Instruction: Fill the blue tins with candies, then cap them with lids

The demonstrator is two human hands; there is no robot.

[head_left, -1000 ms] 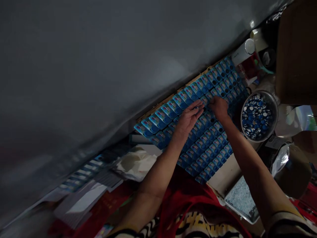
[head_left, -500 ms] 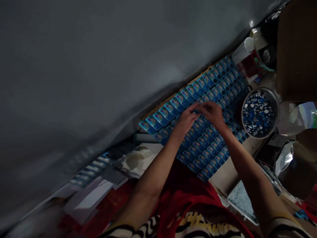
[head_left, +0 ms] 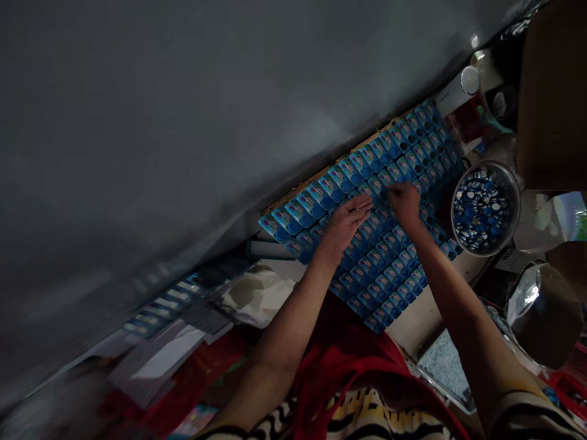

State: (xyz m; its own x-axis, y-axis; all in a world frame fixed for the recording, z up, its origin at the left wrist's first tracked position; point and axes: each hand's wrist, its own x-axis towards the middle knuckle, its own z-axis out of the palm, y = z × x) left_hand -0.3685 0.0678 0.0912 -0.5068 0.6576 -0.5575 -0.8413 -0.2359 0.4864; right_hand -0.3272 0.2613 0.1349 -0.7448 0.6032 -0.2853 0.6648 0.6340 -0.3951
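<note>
Rows of small blue printed cards cover a slanting board, many with a dark round spot at one end. Over the middle rows lies my left hand, its fingers stretched out towards the right. My right hand is a little further right above the cards, fingers bent into a pinch. Whatever the pinch may hold is too small and dark to make out. To the right of the cards stands a round metal bowl filled with small blue and white round pieces.
A grey wall runs along the board's far edge. At the right are a white cylinder, a brown cardboard box and clear plastic bags. Papers and a crumpled pale wrapper lie at the left.
My hands were together at the fingertips and have come apart. The right one has drawn off to the right, while the left hand's fingers have straightened. The view has shifted slightly.
</note>
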